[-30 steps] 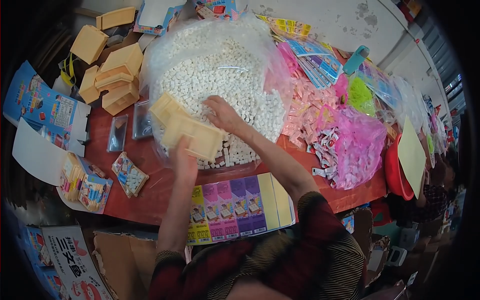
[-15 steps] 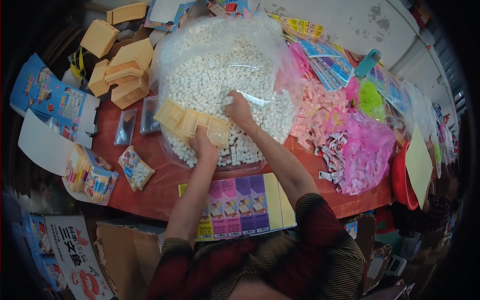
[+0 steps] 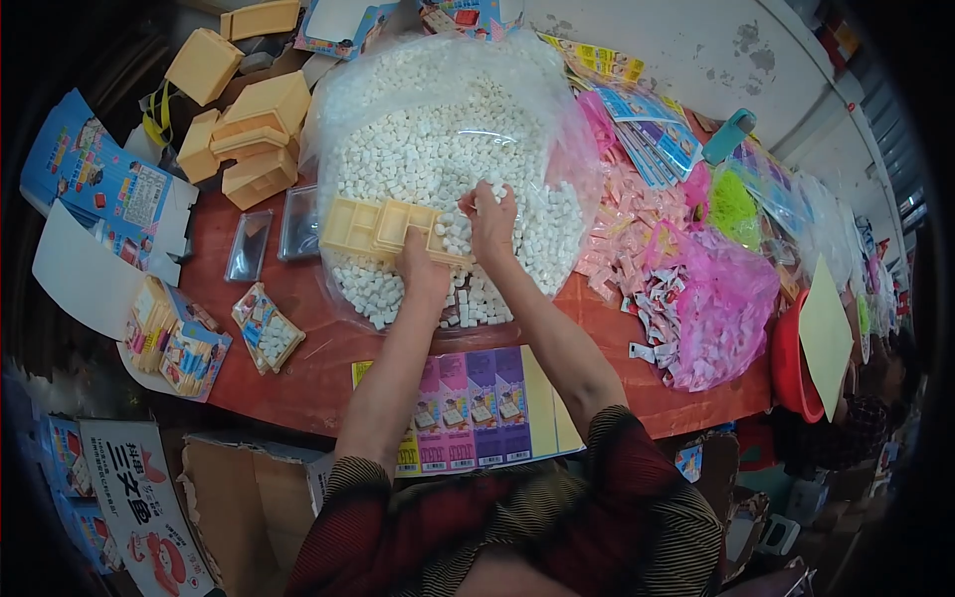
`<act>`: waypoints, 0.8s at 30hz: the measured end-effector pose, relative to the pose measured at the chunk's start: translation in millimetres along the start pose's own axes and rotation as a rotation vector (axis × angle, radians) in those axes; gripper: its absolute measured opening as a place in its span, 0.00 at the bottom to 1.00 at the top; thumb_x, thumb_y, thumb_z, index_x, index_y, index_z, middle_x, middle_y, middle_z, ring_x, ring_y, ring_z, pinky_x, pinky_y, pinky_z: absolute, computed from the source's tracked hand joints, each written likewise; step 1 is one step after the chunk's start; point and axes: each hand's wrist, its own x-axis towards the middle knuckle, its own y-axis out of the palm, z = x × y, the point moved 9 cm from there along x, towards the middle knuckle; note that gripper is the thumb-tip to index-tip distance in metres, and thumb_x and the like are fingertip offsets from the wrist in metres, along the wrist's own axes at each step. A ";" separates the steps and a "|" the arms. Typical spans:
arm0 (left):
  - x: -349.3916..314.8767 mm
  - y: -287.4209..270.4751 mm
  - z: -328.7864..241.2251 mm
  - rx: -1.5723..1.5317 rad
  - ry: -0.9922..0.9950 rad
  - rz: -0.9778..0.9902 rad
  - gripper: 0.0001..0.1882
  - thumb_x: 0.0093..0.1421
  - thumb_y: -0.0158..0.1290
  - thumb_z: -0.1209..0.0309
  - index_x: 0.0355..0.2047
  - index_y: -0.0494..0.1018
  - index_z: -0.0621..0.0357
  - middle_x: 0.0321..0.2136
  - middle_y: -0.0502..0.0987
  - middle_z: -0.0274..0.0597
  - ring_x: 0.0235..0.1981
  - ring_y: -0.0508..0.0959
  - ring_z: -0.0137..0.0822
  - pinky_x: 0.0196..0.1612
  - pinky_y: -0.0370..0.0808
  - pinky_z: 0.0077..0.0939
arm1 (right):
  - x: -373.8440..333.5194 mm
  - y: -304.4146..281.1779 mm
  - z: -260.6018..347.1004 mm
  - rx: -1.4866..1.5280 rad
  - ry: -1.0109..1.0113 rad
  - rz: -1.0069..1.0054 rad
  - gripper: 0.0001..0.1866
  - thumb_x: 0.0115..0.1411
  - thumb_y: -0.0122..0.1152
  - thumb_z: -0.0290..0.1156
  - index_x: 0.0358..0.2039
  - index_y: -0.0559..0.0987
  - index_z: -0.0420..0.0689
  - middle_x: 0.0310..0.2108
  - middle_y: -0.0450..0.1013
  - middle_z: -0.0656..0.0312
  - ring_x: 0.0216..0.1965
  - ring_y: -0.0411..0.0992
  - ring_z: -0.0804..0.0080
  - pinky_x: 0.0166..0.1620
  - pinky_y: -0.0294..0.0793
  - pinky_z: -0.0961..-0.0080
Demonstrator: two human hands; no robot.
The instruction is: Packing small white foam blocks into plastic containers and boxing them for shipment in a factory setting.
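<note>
My left hand grips a pair of overlapping cream plastic compartment trays, its thumb pressed over the front one. Both are held above a large clear plastic bag full of small white block-shaped pieces. At the right end of the front tray, several white pieces fill a compartment. Right beside that end is my right hand, its fingers curled round a few white pieces; the exact number is hidden.
Stacked cream boxes and clear lids lie to the left, near a filled tray and an open blue carton. Pink packets, a pink bag and a red basin are on the right. Printed card sheets lie in front.
My right hand has come up out of the white pieces to the tray's right end. The trays have levelled and shifted slightly right, and white pieces now show in the front tray's end compartment.
</note>
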 end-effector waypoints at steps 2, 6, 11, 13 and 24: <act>1.9 -0.1 2.5 -0.029 -0.096 0.027 0.18 0.58 0.31 0.66 0.48 0.54 0.59 0.45 0.61 0.46 0.45 0.64 0.43 0.47 0.62 0.41 | 2.4 1.1 4.8 0.033 0.053 0.022 0.10 0.47 0.50 0.26 0.29 0.60 0.44 0.22 0.63 0.64 0.22 0.63 0.77 0.29 0.66 0.80; -6.7 14.8 5.2 -0.079 -0.202 0.114 0.18 0.58 0.31 0.67 0.48 0.54 0.59 0.43 0.62 0.45 0.44 0.65 0.42 0.48 0.62 0.40 | 10.2 -12.2 38.6 -0.392 -0.186 0.019 0.09 0.45 0.52 0.24 0.29 0.65 0.41 0.25 0.65 0.61 0.26 0.64 0.72 0.32 0.65 0.74; -7.0 23.3 4.4 -0.005 -0.270 0.195 0.18 0.59 0.28 0.64 0.45 0.58 0.59 0.42 0.64 0.45 0.44 0.66 0.40 0.47 0.62 0.39 | -44.2 38.2 62.8 -0.949 -0.982 0.381 0.14 0.43 0.50 0.26 0.33 0.68 0.39 0.32 0.65 0.54 0.36 0.63 0.56 0.39 0.60 0.63; -11.4 21.3 3.9 0.034 -0.308 0.205 0.18 0.59 0.28 0.64 0.44 0.58 0.59 0.41 0.66 0.45 0.43 0.67 0.40 0.47 0.63 0.40 | -63.9 55.7 48.2 -1.334 -0.897 0.312 0.13 0.48 0.47 0.32 0.34 0.68 0.41 0.38 0.63 0.55 0.45 0.56 0.58 0.42 0.52 0.52; -48.9 28.4 -1.4 0.116 -0.319 0.250 0.18 0.59 0.31 0.65 0.46 0.56 0.62 0.44 0.63 0.48 0.46 0.64 0.42 0.48 0.62 0.41 | -76.1 -90.8 160.4 -1.092 -0.648 0.132 0.05 0.48 0.52 0.24 0.28 0.72 0.39 0.24 0.69 0.56 0.26 0.69 0.68 0.29 0.68 0.80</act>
